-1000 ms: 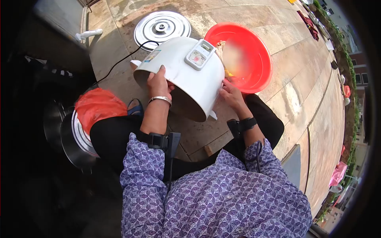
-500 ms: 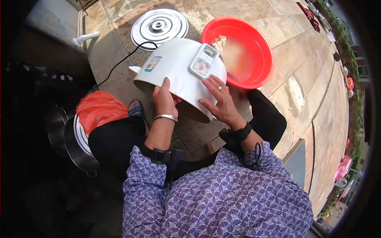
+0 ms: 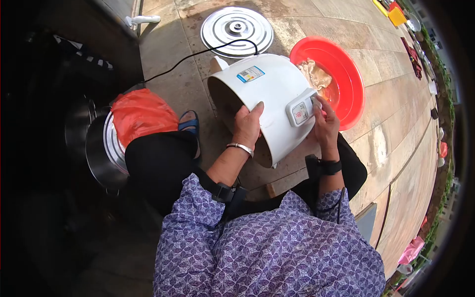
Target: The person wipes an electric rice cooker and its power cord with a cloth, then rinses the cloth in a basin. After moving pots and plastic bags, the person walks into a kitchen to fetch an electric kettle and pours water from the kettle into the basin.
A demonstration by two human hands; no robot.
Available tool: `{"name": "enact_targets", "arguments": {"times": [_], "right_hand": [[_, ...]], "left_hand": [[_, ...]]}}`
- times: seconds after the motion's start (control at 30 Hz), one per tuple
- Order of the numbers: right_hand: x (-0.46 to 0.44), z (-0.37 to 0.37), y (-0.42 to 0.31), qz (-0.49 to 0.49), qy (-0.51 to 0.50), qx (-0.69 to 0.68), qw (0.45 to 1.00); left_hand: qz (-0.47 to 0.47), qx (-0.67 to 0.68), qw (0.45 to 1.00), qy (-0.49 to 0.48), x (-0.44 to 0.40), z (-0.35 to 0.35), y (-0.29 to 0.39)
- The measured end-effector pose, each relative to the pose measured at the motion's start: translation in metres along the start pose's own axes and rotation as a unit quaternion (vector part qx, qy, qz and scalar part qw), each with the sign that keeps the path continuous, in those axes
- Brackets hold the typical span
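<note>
L hand (image 3: 247, 126) clamps the rim of a white cooker body (image 3: 277, 89), thumb on its outside; R hand (image 3: 327, 126) part-curled at the far end of its panel (image 3: 300, 114), grip vs. mere touch unclear. Cooker: tilted, in front of the person, mouth toward lower L. Step in hand, apparently: handling the exterior; next move calls for steady L hold. Outdoor paved floor (image 3: 391, 94), sunlit R, w/ red basin (image 3: 354, 94) (cloth (image 3: 316, 74) inside) & metal lid (image 3: 217, 24) beyond; red bag (image 3: 143, 114) at L.

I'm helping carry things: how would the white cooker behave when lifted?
The cooker is probably stiff, since it holds an even curve. Its smooth outside may be slippery. On its rounded side, it could roll until the raised panel catches.
</note>
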State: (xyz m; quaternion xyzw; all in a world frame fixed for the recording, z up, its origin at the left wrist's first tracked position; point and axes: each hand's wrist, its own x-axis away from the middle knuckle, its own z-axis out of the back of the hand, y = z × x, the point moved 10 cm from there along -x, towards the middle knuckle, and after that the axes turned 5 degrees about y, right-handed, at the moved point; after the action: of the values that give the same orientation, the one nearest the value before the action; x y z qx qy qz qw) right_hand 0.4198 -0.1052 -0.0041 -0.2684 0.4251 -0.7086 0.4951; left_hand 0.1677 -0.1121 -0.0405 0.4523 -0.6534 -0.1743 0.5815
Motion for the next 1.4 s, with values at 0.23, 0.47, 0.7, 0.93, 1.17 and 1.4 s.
{"name": "enact_targets", "arguments": {"times": [0.23, 0.47, 0.7, 0.93, 1.17, 1.4], "right_hand": [[-0.005, 0.007, -0.007, 0.048, 0.011, 0.081, 0.996], [-0.003, 0.014, 0.007, -0.072, 0.028, -0.02, 0.997], [-0.009, 0.016, 0.01, 0.032, 0.057, 0.135, 0.989], [-0.008, 0.028, 0.036, -0.126, -0.027, 0.168, 0.977], [0.0, 0.013, 0.033, -0.116, -0.056, 0.085, 0.988], [-0.007, -0.002, 0.041, -0.13, -0.055, -0.058, 0.988]], "left_hand": [[0.002, -0.086, 0.995, -0.041, 0.013, -0.013, -0.034], [0.113, -0.135, 0.975, -0.137, 0.05, -0.02, -0.059], [0.107, -0.142, 0.964, -0.198, 0.056, -0.038, -0.072], [0.092, -0.145, 0.969, -0.177, 0.04, -0.022, -0.063], [-0.042, -0.118, 0.991, -0.048, 0.0, 0.009, -0.031], [-0.089, -0.222, 0.97, -0.043, 0.021, -0.006, -0.031]]}}
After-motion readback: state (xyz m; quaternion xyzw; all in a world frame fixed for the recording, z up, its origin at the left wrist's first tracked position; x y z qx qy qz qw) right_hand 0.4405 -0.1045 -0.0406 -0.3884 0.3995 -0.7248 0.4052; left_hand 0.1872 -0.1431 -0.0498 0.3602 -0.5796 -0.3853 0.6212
